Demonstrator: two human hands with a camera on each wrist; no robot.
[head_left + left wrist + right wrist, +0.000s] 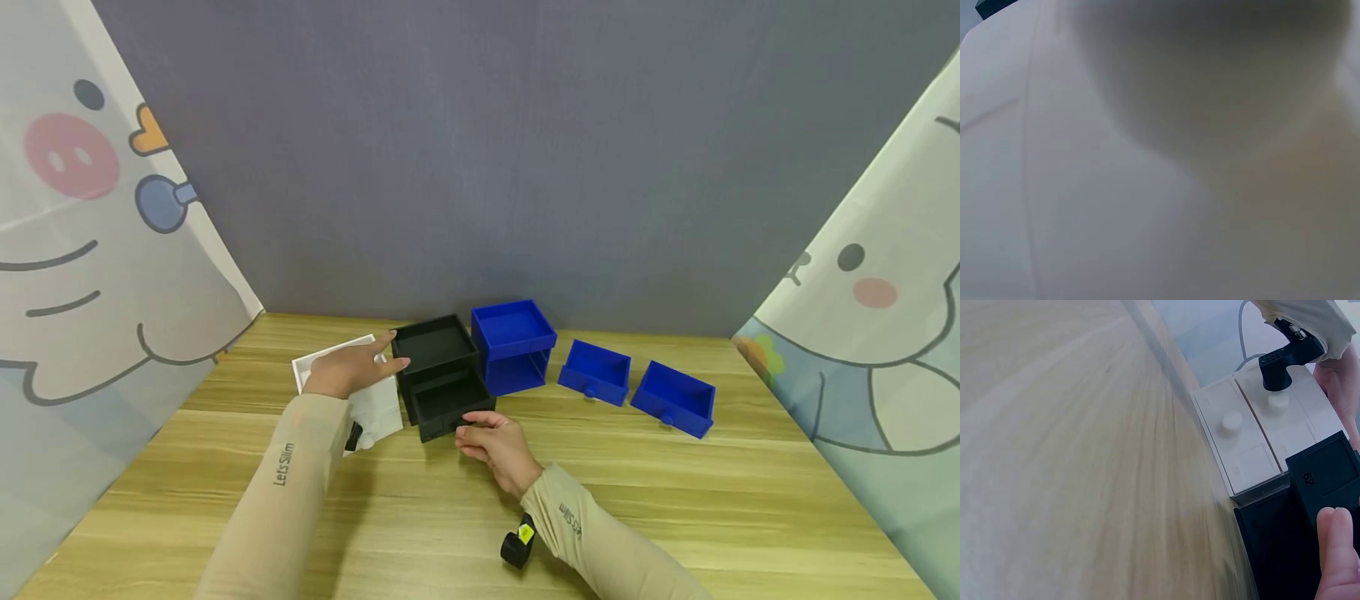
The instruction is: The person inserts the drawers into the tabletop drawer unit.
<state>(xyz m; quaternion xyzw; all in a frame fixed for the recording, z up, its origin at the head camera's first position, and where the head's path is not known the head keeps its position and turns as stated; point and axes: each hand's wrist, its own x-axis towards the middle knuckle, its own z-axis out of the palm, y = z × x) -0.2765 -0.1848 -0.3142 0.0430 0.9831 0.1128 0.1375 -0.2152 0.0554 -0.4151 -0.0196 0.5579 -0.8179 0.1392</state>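
Observation:
My right hand (498, 450) has its thumb and fingers curled together at the front of a black drawer (452, 404), pinching it where the knob would be; the knob itself is hidden. This drawer sticks out of a small black cabinet (433, 343); in the right wrist view a dark open slot (1282, 547) shows beside it. My left hand (348, 368) reaches over a white two-drawer cabinet (380, 408), its fingers extended and fingertips on the black cabinet's left edge. A blurred white surface (1097, 212) fills most of the left wrist view.
A blue cabinet (513, 333) with an open front stands right of the black one. Two loose blue drawers (596, 372) lie further right on the wooden table (435, 533). A grey wall (480, 167) rises behind, with printed cloths (862, 350) at both sides.

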